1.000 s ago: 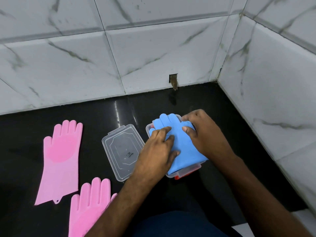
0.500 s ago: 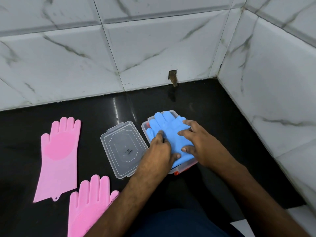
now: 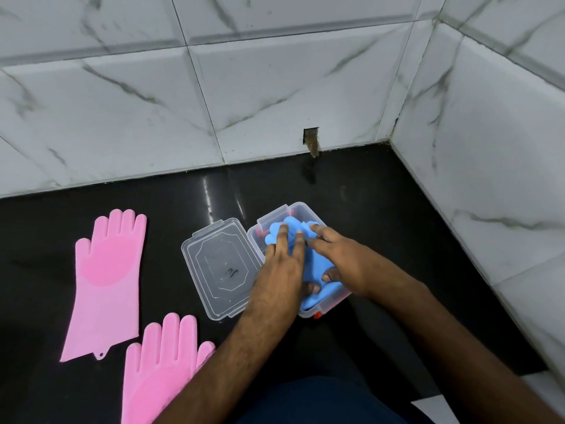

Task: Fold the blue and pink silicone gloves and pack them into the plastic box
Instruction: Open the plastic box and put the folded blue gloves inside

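A clear plastic box (image 3: 301, 209) with red clips stands on the black counter. Folded blue silicone gloves (image 3: 316, 266) lie in it, their fingertips pointing toward the wall. My left hand (image 3: 282, 267) lies palm-down on the left part of the blue gloves. My right hand (image 3: 339, 260) presses on their right part, and both thumbs rest on the blue silicone. One pink glove (image 3: 107, 280) lies flat at the far left. A second pink glove (image 3: 162, 368) lies nearer me, partly behind my left forearm.
The box's clear lid (image 3: 220, 264) lies upside-up just left of the box, touching it. White marble-tiled walls close the counter at the back and right, forming a corner (image 3: 391, 142). A small notch (image 3: 311, 139) sits in the back wall.
Both hands have pushed the blue gloves deeper into the box; the glove fingers now sit lower inside it. My left hand slid forward over the gloves. The pink gloves and lid stayed put.
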A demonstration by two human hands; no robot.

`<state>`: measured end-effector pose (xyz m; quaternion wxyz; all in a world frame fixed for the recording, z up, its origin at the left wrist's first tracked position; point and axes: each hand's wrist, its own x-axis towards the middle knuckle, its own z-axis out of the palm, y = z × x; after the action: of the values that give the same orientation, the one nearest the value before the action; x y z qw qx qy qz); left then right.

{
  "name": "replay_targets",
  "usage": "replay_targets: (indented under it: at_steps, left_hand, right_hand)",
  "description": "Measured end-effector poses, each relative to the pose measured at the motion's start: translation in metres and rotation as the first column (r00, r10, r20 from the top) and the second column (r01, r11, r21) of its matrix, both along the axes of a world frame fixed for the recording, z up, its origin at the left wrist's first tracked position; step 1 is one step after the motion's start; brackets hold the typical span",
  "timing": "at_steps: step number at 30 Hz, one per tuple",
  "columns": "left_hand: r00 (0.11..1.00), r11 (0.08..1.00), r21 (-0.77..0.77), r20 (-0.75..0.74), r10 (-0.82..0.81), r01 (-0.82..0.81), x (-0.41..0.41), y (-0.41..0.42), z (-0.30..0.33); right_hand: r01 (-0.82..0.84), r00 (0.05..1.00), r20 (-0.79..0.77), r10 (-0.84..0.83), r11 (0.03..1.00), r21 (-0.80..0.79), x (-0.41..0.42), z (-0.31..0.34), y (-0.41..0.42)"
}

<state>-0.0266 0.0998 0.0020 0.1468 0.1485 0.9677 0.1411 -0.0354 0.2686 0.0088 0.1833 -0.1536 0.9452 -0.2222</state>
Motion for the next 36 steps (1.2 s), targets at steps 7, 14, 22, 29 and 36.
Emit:
replay_targets:
  at_steps: [7,14,22,29,36]
  left_hand:
    - [0.997,0.998,-0.011,0.033,-0.065,0.065,-0.005,0.0,0.007]
    - [0.983,0.996,-0.055,0.172,-0.067,0.077,-0.013,0.005,0.009]
    - [0.97,0.96,-0.257,0.239,-0.049,0.112,-0.014,0.016,0.006]
    - [0.982,0.914,-0.387,0.178,-0.054,0.121,-0.014,0.012,-0.005]
    - [0.954,0.846,-0.498,0.296,-0.044,0.193,-0.019,0.014,0.001]
  right_hand:
    - [-0.078,0.982,-0.164,0.089,0.994,0.072,0.003,-0.002,0.002]
    - [-0.129,0.9,-0.281,0.333,0.819,0.559,0.001,0.015,0.006]
    - [-0.106,0.894,-0.236,0.382,0.69,0.716,-0.003,0.008,-0.023]
    - [-0.159,0.887,-0.178,0.425,0.644,0.748,-0.014,0.008,-0.02]
    - [-0.172,0.904,-0.126,0.408,0.618,0.767,-0.016,0.013,-0.023]
